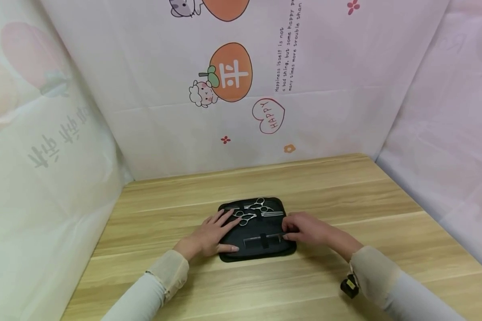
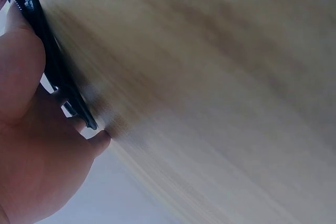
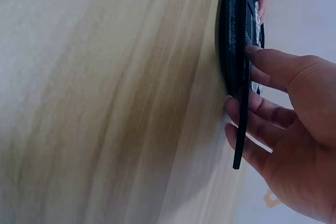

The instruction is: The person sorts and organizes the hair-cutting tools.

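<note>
A black zip case (image 1: 251,256) lies unfolded on the table, with two pairs of silver scissors in its upper part. The upper scissors (image 1: 260,203) and the thinning scissors (image 1: 247,218) sit under bands. Lower down, a dark comb (image 1: 252,240) passes beneath another band. My left hand (image 1: 209,235) rests spread on the case's left side, fingertips beside the scissors' handles. At the right edge, my right hand (image 1: 307,229) pinches the comb's end. In the right wrist view, a thin black bar (image 3: 240,145), apparently this comb edge-on, runs out past the thumb and curled fingers.
The wood-grain table (image 1: 176,196) extends around the case on every side. White printed sheets (image 1: 164,133) stand behind it and along both sides. A small black and yellow device (image 1: 349,286) hangs at my right cuff.
</note>
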A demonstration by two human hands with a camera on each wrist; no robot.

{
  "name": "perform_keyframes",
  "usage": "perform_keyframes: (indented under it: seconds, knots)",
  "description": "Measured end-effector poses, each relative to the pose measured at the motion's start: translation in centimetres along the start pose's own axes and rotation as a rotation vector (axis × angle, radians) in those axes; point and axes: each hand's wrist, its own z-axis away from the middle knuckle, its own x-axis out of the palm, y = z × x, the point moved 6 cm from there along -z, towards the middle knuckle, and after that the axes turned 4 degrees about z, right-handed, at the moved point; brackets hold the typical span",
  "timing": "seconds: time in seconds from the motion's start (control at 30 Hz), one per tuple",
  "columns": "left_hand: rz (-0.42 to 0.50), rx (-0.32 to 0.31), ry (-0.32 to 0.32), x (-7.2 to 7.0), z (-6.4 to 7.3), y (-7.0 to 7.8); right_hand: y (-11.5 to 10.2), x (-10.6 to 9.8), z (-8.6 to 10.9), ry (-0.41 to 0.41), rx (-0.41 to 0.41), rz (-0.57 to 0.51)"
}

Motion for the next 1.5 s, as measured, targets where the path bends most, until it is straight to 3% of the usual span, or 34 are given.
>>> perform_keyframes:
  seconds: [0.47, 1.2, 1.5]
  knots:
    - [0.025, 0.016, 0.023, 0.6, -0.1, -0.6, -1.1, 0.0, -0.2, 0.038, -0.069, 0.119]
    - [0.022, -0.002, 0.003, 0.8, -0.3, -0.6, -1.5, 0.5, -1.2, 0.015, -0.087, 0.057]
    - [0.016, 0.003, -0.004, 0.0, 0.1, 0.0, -2.0, 0.8, -1.5, 0.022, -0.094, 0.049]
